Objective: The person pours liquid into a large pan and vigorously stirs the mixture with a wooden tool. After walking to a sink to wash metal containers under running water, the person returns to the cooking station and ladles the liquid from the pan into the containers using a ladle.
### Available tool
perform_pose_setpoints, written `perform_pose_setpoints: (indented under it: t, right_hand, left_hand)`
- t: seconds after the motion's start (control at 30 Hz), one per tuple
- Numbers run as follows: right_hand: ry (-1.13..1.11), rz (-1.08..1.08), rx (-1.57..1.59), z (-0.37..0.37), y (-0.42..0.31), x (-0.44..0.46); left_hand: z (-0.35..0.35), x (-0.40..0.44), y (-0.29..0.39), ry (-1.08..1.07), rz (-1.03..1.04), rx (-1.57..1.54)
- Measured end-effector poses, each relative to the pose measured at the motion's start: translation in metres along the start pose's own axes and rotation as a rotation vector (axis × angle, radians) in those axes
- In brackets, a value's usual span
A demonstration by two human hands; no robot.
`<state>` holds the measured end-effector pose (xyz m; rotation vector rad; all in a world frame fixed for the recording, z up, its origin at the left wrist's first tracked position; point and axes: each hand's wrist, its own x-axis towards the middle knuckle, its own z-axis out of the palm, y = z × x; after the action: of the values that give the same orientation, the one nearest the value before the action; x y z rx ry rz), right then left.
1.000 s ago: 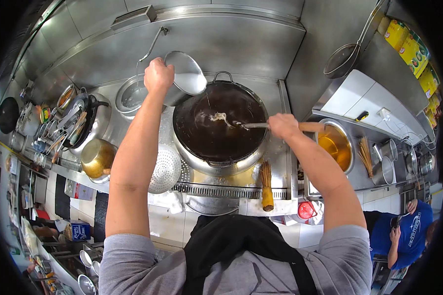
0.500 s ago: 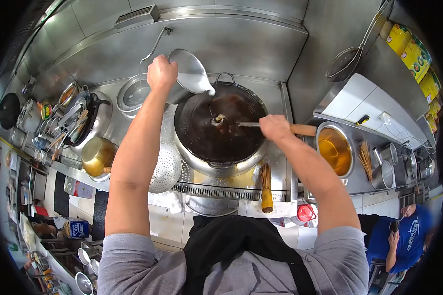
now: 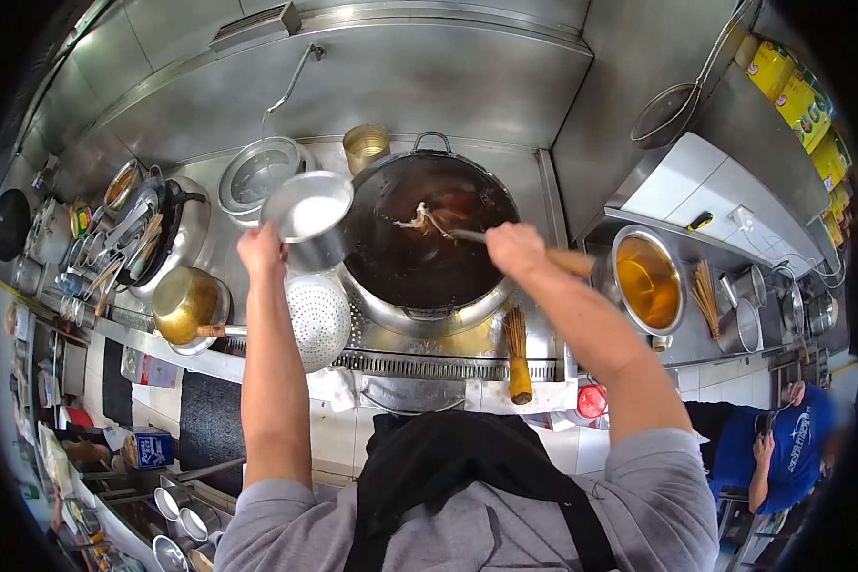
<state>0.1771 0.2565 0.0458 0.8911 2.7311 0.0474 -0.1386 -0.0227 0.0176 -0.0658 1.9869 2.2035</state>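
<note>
- Since the earlier frames, L hand (image 3: 263,253) has swung back toward the wearer w/ its metal pot (image 3: 319,250); the pot was tipped over the wok's far-left edge, w/ white liquid at its lip. A gold-coloured metal cup (image 3: 365,148), blocked from my view then, now shows behind the wok.
- On my head-cam feed, L hand is closed on the pot's side nearest it; exact grip hard to see. White stuff shows inside. Pot overlaps the wok's L edge in view; can't tell if they touch.
- R hand (image 3: 517,250) is wrapped round a long-handled tool (image 3: 467,235), wooden end poking out to the R, metal shaft reaching over the wok.
- Wok (image 3: 379,276): big, black, centre of the stove, w/ dark liquid & a pale, stringy clump (image 3: 418,217) approx. mid-pan, near the tool's far end.
- Nearer the wearer: perforated skimmer (image 3: 316,324) front-L of wok, bristle brush (image 3: 518,357) front-R.
- Far R: metal bowl (image 3: 680,286) w/ amber liquid.
</note>
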Motion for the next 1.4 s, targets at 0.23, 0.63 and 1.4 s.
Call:
perform_pose_setpoints:
  t: [0.23,0.63,1.4]
  right_hand:
    - [-0.101,-0.014,-0.016,-0.013,0.049,-0.021]
    - [-0.156,0.048,0.079,0.0,0.016,-0.031]
    - [-0.297,-0.144,0.613,0.035,-0.073,-0.051]
  left_hand:
    - [-0.119,-0.011,-0.1,0.146,-0.083,-0.018]
    - [-0.214,-0.037,-0.202,0.176,0.011,0.058]
    - [0.098,-0.183,-0.124,-1.015,0.96,0.556]
